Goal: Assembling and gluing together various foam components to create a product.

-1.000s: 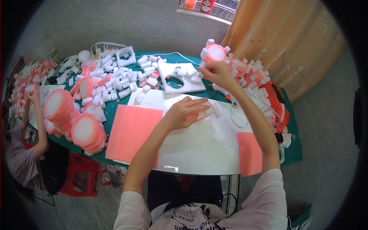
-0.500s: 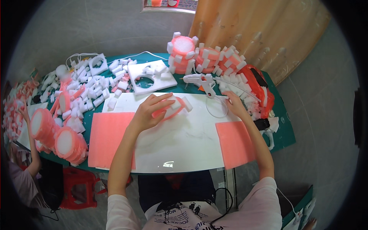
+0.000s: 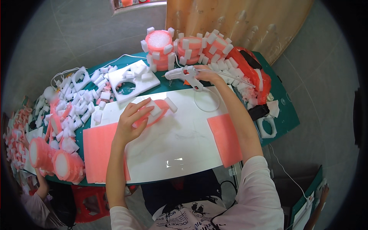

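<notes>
"Two bare hands in view. Starting with the left grip (image 3: 131,119)?"

"Clamped on a rounded, pink-rimmed white foam piece (image 3: 161,104), fingers over the top, thumb at the near side. Located at the back left of a glossy white board (image 3: 180,142), with a small white foam block (image 3: 171,104) at the piece's right edge."

"And the right grip (image 3: 207,74)?"

"Right at the rear of a white plastic glue gun (image 3: 188,73), behind the board. Fingers partly hidden; impossible to tell whether closed around it or merely touching."

"Farther out?"

"On the board, a flat pink foam sheet (image 3: 100,153) at left, a second pink sheet (image 3: 224,140) at right. Beyond, on the green table (image 3: 281,122), a white foam slab (image 3: 142,86) with a round hole. Farthest back, round pink foam stacks (image 3: 159,40) studded with white blocks; to their right, a crumpled red plastic bag (image 3: 249,74)."
</notes>
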`<act>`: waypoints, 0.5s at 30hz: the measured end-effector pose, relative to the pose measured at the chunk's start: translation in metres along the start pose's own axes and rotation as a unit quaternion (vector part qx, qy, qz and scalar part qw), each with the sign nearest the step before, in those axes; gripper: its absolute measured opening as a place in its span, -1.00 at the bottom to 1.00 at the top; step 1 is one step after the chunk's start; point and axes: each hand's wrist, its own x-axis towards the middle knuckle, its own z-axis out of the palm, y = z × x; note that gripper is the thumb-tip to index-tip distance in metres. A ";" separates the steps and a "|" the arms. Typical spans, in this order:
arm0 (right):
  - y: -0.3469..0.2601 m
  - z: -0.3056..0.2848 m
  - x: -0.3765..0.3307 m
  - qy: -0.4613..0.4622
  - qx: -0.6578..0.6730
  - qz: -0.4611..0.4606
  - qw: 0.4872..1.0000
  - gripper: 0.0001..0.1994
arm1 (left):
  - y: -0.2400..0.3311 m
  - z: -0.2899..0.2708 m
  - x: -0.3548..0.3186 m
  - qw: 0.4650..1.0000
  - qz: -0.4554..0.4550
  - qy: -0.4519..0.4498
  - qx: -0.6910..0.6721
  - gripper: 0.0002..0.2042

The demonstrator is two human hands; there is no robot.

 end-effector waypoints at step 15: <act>0.015 -0.001 -0.012 0.161 0.013 -0.099 0.982 -0.35 | -0.002 0.002 -0.001 1.000 -0.002 0.002 0.011 -0.61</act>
